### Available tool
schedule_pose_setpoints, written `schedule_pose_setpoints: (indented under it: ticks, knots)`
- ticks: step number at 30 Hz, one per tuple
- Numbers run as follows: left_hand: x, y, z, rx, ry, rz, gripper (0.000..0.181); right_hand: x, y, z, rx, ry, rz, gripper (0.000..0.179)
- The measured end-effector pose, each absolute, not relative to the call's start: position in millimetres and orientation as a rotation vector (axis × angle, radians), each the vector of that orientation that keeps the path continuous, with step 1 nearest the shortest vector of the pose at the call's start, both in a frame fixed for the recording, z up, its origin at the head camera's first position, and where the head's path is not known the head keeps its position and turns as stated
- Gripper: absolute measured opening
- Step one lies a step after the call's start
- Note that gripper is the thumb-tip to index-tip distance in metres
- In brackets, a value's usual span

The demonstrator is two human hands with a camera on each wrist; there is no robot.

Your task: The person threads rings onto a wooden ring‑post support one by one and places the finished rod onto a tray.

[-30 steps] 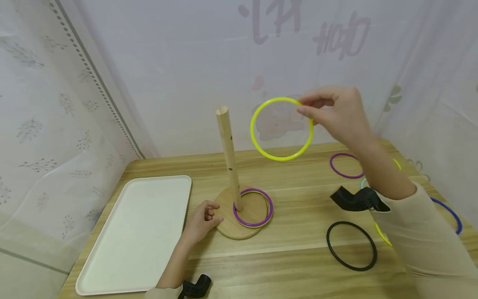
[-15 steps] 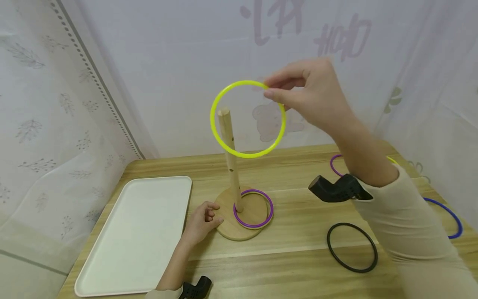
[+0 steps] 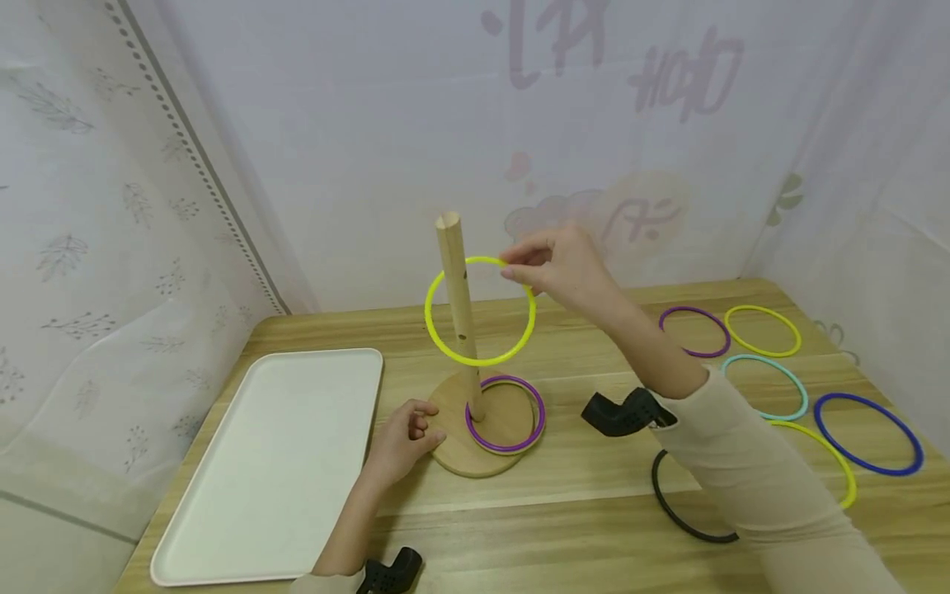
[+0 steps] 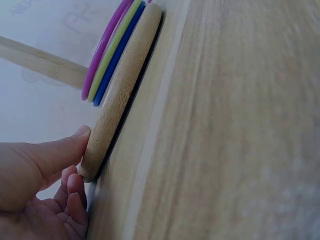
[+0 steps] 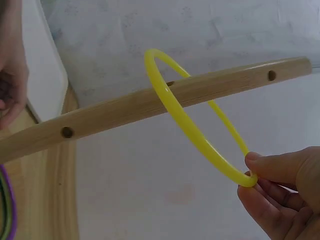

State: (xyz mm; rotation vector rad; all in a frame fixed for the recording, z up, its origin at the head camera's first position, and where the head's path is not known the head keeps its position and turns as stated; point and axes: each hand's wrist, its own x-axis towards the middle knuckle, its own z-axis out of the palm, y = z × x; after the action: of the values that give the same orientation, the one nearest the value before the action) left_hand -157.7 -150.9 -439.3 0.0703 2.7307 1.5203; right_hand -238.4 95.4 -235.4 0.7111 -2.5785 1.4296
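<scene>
The bright yellow ring (image 3: 480, 361) encircles the wooden pole (image 3: 456, 280) partway down, tilted. My right hand (image 3: 567, 268) pinches its right side between thumb and fingers. In the right wrist view the pole (image 5: 117, 111) passes through the yellow ring (image 5: 190, 127). My left hand (image 3: 404, 441) grips the left edge of the round wooden base (image 3: 453, 450). Stacked low around the pole are a purple ring (image 4: 102, 50), a yellow-green ring (image 4: 111, 57) and a blue ring (image 4: 117, 59).
A white tray (image 3: 270, 462) lies at the left. On the table's right side lie a purple ring (image 3: 695, 309), two yellow rings (image 3: 764, 353), a light blue ring (image 3: 804, 396), a dark blue ring (image 3: 868, 470) and a black ring (image 3: 671, 511), partly behind the right sleeve.
My right hand has carried the yellow ring left and up to the pole's top, then down around the pole. The left hand has stayed on the base.
</scene>
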Motion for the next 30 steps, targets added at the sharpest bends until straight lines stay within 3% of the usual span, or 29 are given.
schedule_pose_setpoints:
  ticks: [14, 30]
  knots:
    - [-158.2, -150.8, -440.9, 0.081, 2.705, 1.550, 0.030, -243.9, 106.3, -341.1, 0.660, -2.791, 1.528, 0.017]
    - [-160.1, -150.4, -442.6, 0.083, 2.735, 1.544, 0.030, -241.6, 114.1, -392.7, 0.529, -2.877, 1.519, 0.013]
